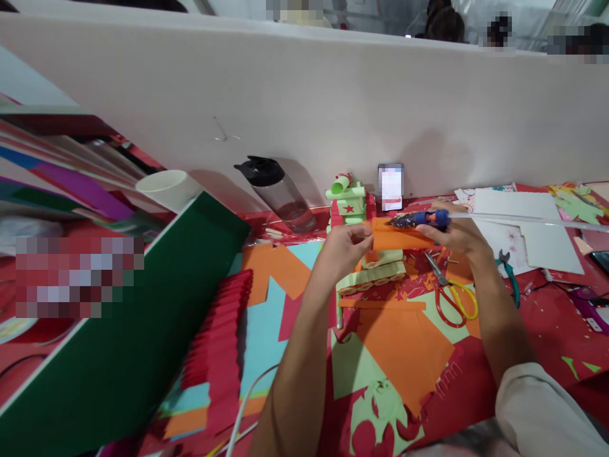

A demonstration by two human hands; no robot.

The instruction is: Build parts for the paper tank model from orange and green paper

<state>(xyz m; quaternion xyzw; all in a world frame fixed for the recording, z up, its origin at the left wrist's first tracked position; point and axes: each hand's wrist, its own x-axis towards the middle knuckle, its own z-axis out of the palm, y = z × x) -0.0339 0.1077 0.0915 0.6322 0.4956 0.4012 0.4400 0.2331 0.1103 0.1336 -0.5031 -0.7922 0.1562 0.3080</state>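
Note:
My left hand [349, 246] pinches the left end of an orange paper piece [399, 240]. In my right hand [459, 231] is a blue hot glue gun [421, 219], its nozzle pointing left over the paper's top edge. A long clear glue stick [518, 219] sticks out of the gun's rear. Just beneath the orange piece lies a pale green paper model part [373, 277] with rolled sides. Behind my left hand stands a green and red paper tank model [348, 206] with a red star.
Scissors [454, 301] with red and yellow handles and teal pliers [510, 279] lie to the right. Cut paper sheets [404, 349] cover the table. A bottle [283, 197], a phone [391, 188] and a white cup [169, 189] stand near the partition [304, 108]. A green board [137, 330] rises at left.

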